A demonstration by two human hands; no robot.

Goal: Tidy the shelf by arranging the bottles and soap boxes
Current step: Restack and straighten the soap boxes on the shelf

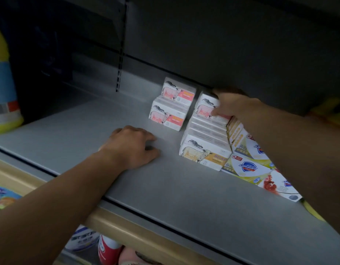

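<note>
Right hand [231, 104] gripping pink soap box [206, 108], long axis left-right.

1. I see two pink cow-print soap boxes [170, 104] stacked at the back of the grey shelf [108, 121], one resting on the other, both tilted.
2. Right of that stack, a third pink box [206, 107] tops a row of white boxes [205, 131]; a yellow cow-print box [203, 155] fronts it.
3. Further right lie Safeguard boxes [247, 166], flat, side by side.
</note>
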